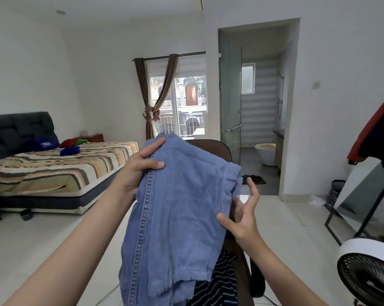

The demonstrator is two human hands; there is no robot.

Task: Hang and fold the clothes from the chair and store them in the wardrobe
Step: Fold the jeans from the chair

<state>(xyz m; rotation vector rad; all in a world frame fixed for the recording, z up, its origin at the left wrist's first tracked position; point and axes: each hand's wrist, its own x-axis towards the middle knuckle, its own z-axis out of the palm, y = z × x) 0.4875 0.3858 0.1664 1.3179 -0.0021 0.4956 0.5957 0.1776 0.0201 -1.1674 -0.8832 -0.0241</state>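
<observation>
Two hands on one denim garment

Head view: left hand (140, 166) holds the blue denim garment (177, 217) along its stitched seam, thumb and fingers pinching the upper edge. Right hand (241, 217) is beside the garment's right edge, grip wide, fingers spread, thumb touching the cloth. Garment hangs in the air in front of the brown chair (219, 149). Striped dark clothing (217, 283) lies on the chair seat below.

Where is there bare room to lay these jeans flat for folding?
The striped bed is bare along its near half; cushions crowd the headboard end. Bare floor lies between bed and chair. The chair seat holds a striped garment. A fan and mirror stand crowd the right. The left hand grips the jeans.
</observation>
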